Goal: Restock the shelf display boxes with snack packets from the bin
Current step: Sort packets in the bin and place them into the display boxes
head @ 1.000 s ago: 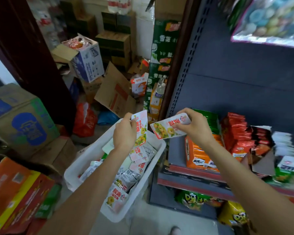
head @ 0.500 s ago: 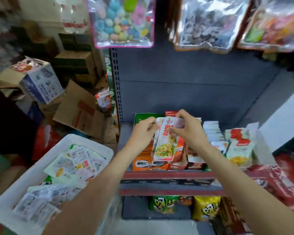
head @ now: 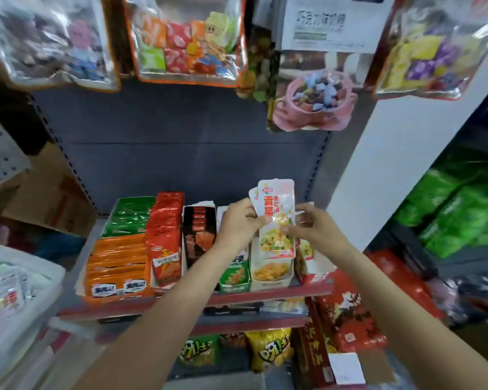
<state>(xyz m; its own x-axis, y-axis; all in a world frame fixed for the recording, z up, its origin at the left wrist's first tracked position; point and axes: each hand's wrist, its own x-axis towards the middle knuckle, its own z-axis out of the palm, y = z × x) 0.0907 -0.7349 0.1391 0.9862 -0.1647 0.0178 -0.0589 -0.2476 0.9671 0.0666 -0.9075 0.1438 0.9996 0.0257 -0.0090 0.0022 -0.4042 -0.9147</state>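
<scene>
While we stand before the shelf (head: 265, 295), our left hand (head: 238, 225) and right hand (head: 314, 228) together hold a small stack of snack packets (head: 276, 218) upright, the fingers of each curled round one side of it. We hold the stack just above a white display box (head: 269, 273) near the shelf's front edge, toward its right end. Beside it stands a green display box (head: 234, 274), with red packets (head: 165, 240) and orange packets (head: 116, 266) toward the left end. Our white bin (head: 26, 313) of packets sits low at the left, off the shelf.
</scene>
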